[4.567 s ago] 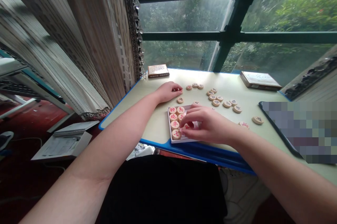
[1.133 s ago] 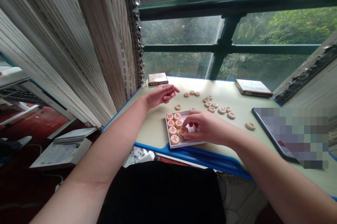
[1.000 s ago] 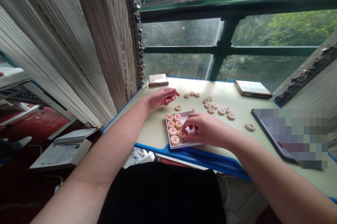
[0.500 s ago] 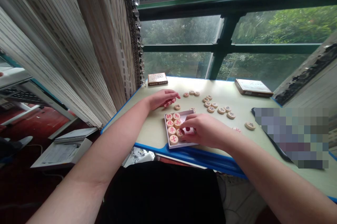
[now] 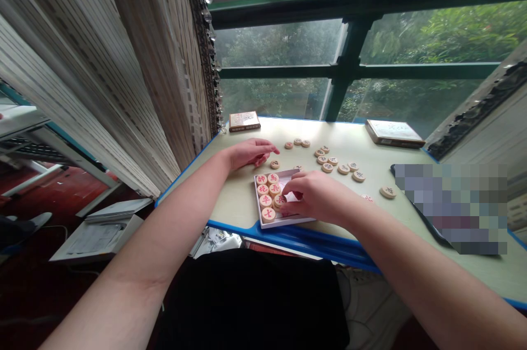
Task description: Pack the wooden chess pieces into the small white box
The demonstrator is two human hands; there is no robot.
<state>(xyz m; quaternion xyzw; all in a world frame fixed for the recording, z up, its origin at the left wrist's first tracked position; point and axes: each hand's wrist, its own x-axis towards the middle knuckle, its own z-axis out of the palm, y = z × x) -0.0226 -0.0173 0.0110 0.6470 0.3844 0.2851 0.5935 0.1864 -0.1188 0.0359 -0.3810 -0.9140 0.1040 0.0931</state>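
The tray sits at the near edge of the table, straight ahead. Its left column is full with four red discs, and the next column holds three. The right hand lies over the tray's middle and right part with its fingers curled down. Thumb and forefinger tips are drawn together on the disc third from the tray's far wall in that second column. From this angle I cannot tell whether the tips pinch it or only press it flat. By my reading, the step in hand is seating that disc against its neighbours. The slot nearer than it looks bare, and those to its right are hidden under the hand. Filling one calls for lifting the fingers clear without nudging the seated rows, then bringing a fresh disc from beyond the tray.

Just beyond the tray's far left corner the left hand rests palm down on the table, fingers loosely apart, with nothing showing in it. A loose disc lies between its fingertips and the tray. Farther off, beyond the tray and to its right, dark discs lie scattered, and a lone disc sits well right of the tray. At the table's far edge a small box stands beyond the tray to the left and a flat box to the right, both under the window.
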